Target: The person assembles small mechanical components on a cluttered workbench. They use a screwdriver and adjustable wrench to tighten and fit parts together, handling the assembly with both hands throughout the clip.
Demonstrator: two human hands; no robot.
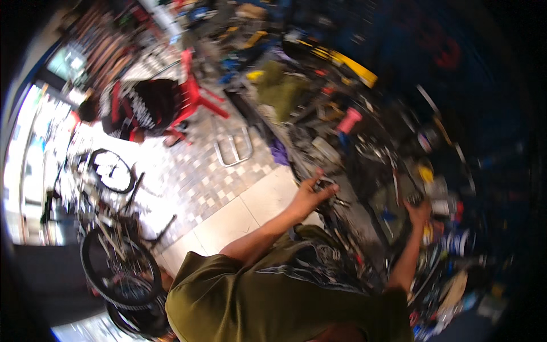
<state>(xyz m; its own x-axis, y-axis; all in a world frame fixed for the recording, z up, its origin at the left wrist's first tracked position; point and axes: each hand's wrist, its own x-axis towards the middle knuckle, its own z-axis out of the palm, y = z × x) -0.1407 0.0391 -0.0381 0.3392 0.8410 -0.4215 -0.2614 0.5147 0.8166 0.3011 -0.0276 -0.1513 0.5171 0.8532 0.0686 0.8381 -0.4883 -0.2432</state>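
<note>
Motion blurs the whole picture. My left hand (309,198) is at the near edge of the cluttered bench, with thumb and fingers curled about a small shiny metal part (325,183); its exact kind is smeared. Over on the right, my right hand (420,212) reaches across the bench. Its fingers close around a dark round thing (415,198) that I cannot name. A long reddish-brown handled tool (397,185) lies just left of that hand. Between my hands sits a greyish tray-like surface (393,219) with a small blue item (388,215) on it.
Tools, bottles and a pink object (349,121) crowd the bench. A yellow bar (356,68) lies at its far side. At left, a person in dark clothing (145,108) is by a red plastic chair (196,94). Bicycles (119,268) and a metal frame (233,149) occupy the tiled floor.
</note>
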